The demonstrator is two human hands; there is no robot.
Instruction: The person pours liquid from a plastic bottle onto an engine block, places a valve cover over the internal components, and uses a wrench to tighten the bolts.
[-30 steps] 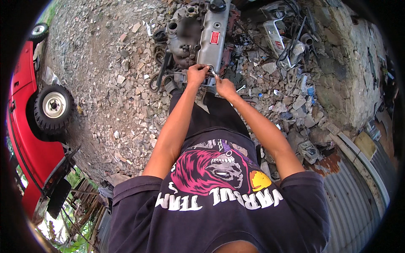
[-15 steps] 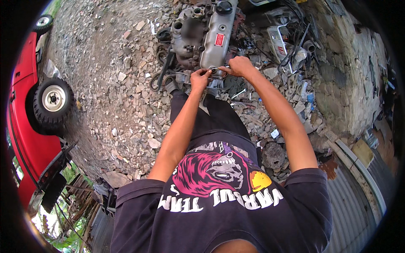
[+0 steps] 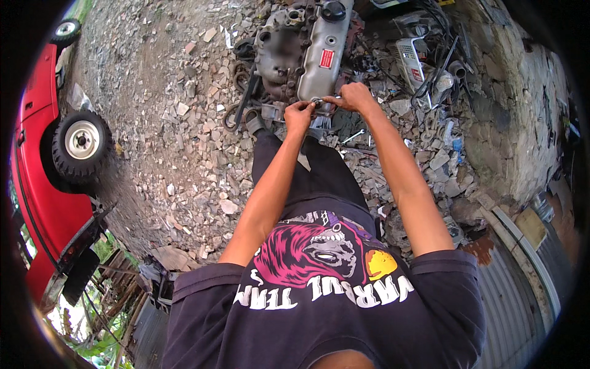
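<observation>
An engine stands in front of me, topped by a long silver valve cover (image 3: pixel 321 61) with a black cap (image 3: pixel 332 10) and a red label. Both hands meet at the cover's near end. My left hand (image 3: pixel 298 115) is closed in a pinch beside a small round metal part (image 3: pixel 316 100); what the fingertips hold is too small to name. From the other side my right hand (image 3: pixel 353 97) curls closed, its index finger reaching to the same part. A bit of metal shows at its fingers, but its kind is unclear.
A wrench (image 3: pixel 354 136) lies on the rubble right of my legs. Beyond it are a pale plastic grille (image 3: pixel 409 60) and black hoses, next to a stone wall (image 3: pixel 513 104). A red vehicle (image 3: pixel 43 184) with a chunky tyre (image 3: pixel 82 146) stands at left.
The whole view has shifted slightly, so the engine sits a little farther right in the picture. Both hands stay at the valve cover's near end, in nearly the same pose.
</observation>
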